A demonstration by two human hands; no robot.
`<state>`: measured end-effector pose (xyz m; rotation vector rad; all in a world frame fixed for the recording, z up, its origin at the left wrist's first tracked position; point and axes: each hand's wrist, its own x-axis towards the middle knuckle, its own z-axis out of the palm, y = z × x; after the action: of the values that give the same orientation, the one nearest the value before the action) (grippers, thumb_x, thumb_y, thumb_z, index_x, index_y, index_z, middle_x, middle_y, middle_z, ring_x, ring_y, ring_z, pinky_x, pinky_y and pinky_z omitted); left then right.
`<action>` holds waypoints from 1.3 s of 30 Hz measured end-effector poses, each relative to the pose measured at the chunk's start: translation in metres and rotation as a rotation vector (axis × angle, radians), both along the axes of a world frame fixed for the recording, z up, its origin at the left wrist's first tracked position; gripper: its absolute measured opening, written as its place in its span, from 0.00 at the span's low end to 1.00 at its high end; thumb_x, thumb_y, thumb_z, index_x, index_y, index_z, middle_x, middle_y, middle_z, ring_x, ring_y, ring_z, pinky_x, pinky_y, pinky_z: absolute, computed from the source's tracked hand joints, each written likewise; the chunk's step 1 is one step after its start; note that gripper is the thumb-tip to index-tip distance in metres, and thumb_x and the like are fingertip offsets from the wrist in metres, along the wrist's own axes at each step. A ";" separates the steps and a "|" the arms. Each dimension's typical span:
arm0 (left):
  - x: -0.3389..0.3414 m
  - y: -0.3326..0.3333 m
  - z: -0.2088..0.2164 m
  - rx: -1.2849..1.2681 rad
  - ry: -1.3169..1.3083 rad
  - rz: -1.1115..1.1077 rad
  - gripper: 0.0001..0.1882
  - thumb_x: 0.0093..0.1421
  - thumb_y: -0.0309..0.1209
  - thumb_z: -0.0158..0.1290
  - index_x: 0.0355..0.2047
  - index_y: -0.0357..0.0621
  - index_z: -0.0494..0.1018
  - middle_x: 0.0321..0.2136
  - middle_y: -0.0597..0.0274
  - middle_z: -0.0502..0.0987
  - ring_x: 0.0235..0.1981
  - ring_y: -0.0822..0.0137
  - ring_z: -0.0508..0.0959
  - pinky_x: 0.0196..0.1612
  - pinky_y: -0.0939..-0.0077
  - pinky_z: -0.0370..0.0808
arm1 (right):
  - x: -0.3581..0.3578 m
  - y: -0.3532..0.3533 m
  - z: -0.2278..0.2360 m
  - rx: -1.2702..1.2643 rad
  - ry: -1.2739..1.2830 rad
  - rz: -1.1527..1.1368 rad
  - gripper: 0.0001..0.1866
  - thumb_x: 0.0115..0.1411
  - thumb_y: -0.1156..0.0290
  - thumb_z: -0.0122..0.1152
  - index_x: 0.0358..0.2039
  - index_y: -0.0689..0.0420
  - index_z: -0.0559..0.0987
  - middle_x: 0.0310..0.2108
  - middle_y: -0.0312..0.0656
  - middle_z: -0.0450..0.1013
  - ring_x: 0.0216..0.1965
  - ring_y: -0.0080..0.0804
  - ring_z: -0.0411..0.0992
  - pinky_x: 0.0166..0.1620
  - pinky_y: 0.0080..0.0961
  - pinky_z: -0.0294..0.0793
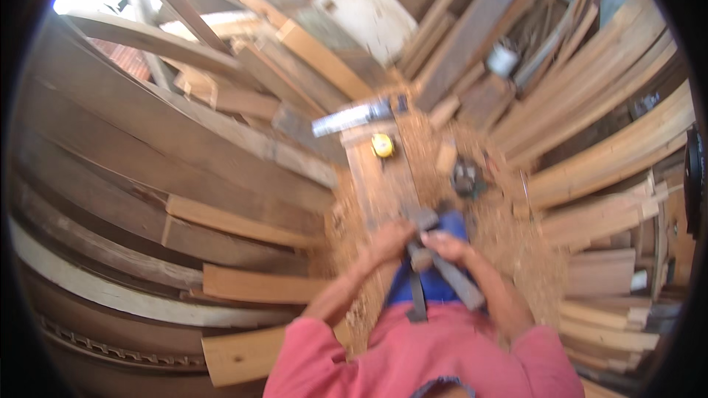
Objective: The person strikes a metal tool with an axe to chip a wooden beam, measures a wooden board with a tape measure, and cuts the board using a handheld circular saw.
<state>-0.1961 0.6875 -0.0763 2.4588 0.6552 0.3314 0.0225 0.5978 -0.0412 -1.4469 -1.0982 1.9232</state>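
In front of my lap, both hands are closed close together on some worn grey pieces, blurred by motion. My right hand grips a long grey bar that slants down towards my right thigh. My left hand is wrapped beside a blocky grey end; exactly what lies in its fingers is hidden. Between the hands shows a short brown wooden end, and below it hangs a thin dark strip. Ahead, a yellow tape measure rests on a wide wooden board.
A silvery, long flat object lies across the board's far end. Right of the board, a dark round object sits among wood shavings. Stacked planks line the left, more timber the right. A white panel leans far back.
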 end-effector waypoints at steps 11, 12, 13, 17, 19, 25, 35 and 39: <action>-0.049 0.061 0.073 -0.819 -1.091 0.767 0.13 0.69 0.24 0.55 0.52 0.43 0.67 0.33 0.65 0.78 0.30 0.75 0.78 0.37 0.77 0.78 | 0.017 0.015 0.027 -0.226 -0.204 0.118 0.28 0.56 0.63 0.67 0.54 0.69 0.75 0.41 0.43 0.75 0.42 0.24 0.72 0.45 0.26 0.73; -0.048 0.066 0.071 -0.819 -1.089 0.781 0.13 0.69 0.24 0.55 0.52 0.43 0.67 0.33 0.65 0.78 0.30 0.75 0.78 0.37 0.77 0.78 | 0.014 0.017 0.035 -0.234 -0.200 0.129 0.28 0.56 0.63 0.67 0.54 0.69 0.75 0.41 0.43 0.75 0.42 0.24 0.72 0.45 0.26 0.73; -0.046 0.069 0.067 -0.811 -1.033 0.805 0.13 0.70 0.26 0.56 0.52 0.43 0.67 0.31 0.65 0.78 0.29 0.73 0.78 0.35 0.75 0.78 | 0.011 0.018 0.047 -0.137 -0.160 -0.005 0.29 0.56 0.65 0.67 0.55 0.68 0.74 0.42 0.42 0.76 0.41 0.25 0.73 0.45 0.26 0.74; -0.040 0.083 0.035 -0.838 -0.978 0.956 0.13 0.72 0.31 0.57 0.50 0.43 0.67 0.28 0.64 0.77 0.25 0.71 0.78 0.32 0.74 0.78 | 0.002 0.059 0.113 0.156 -0.177 -0.159 0.31 0.56 0.68 0.67 0.58 0.67 0.72 0.43 0.40 0.76 0.40 0.25 0.75 0.44 0.26 0.76; -0.027 0.092 0.029 -0.867 -0.958 1.054 0.11 0.73 0.32 0.56 0.48 0.43 0.67 0.27 0.65 0.76 0.25 0.72 0.77 0.32 0.76 0.78 | -0.008 0.074 0.140 0.234 -0.165 -0.270 0.30 0.56 0.68 0.67 0.58 0.67 0.72 0.42 0.41 0.77 0.39 0.25 0.75 0.44 0.26 0.77; -0.030 0.105 0.013 -1.069 -0.897 1.055 0.13 0.73 0.34 0.54 0.50 0.40 0.68 0.38 0.62 0.77 0.36 0.72 0.79 0.39 0.74 0.80 | -0.017 0.130 0.162 0.359 -0.098 -0.439 0.19 0.58 0.68 0.66 0.46 0.63 0.75 0.32 0.41 0.77 0.30 0.24 0.75 0.36 0.26 0.76; -0.035 0.115 0.031 -0.761 -0.662 0.817 0.11 0.63 0.22 0.61 0.41 0.42 0.70 0.29 0.65 0.77 0.34 0.70 0.82 0.37 0.72 0.81 | -0.025 0.149 0.139 0.338 -0.065 -0.505 0.14 0.60 0.67 0.66 0.40 0.64 0.75 0.25 0.37 0.75 0.24 0.22 0.72 0.30 0.24 0.73; -0.024 0.129 0.028 -0.941 -0.954 0.947 0.14 0.65 0.25 0.63 0.43 0.43 0.68 0.21 0.66 0.75 0.24 0.71 0.81 0.27 0.78 0.77 | -0.020 0.156 0.132 0.335 -0.108 -0.483 0.14 0.60 0.67 0.66 0.40 0.64 0.75 0.25 0.37 0.75 0.24 0.22 0.72 0.30 0.24 0.72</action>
<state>-0.2200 0.8160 -0.0478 0.8046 1.1128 1.1266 0.0022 0.7542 0.0903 -1.4699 -0.9508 1.2769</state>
